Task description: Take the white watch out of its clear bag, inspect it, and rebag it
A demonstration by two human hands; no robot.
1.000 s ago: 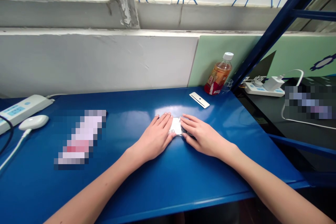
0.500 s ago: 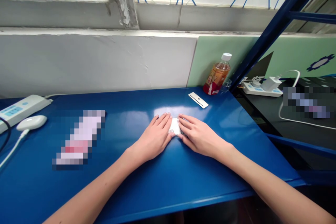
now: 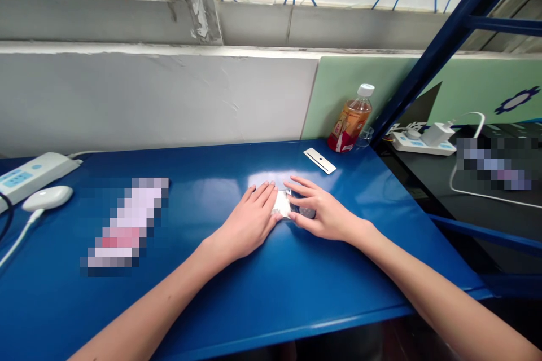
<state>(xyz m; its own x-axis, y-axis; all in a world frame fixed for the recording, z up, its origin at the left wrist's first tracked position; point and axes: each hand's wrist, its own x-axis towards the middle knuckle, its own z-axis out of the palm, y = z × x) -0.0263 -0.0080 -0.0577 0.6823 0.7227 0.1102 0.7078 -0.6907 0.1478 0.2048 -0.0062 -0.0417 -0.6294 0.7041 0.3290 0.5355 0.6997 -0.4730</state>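
A small white piece with a clear, shiny edge (image 3: 282, 203) lies on the blue desk (image 3: 254, 304) between my hands; its exact kind I cannot make out. Flat beside it rests my left hand (image 3: 253, 219), fingers stretched forward and side by side, covering the piece's left part. From the right, my right hand (image 3: 324, 210) arches over the other side with fingers spread and its fingertips at the piece. Under its palm shows a clear, glossy part (image 3: 308, 212), partly hidden.
A white card with a dark slot (image 3: 320, 161) lies toward the back, near an orange-labelled bottle (image 3: 349, 123) and a clear cup (image 3: 365, 137). At left are a blurred-out flat object (image 3: 131, 220), a white rounded device (image 3: 47, 198) and a power strip (image 3: 38, 172). Blue metal posts (image 3: 427, 62) stand at right.
My right hand has lifted and spread its fingers, uncovering more of the clear part beneath it. My left hand stays in place on the white piece.
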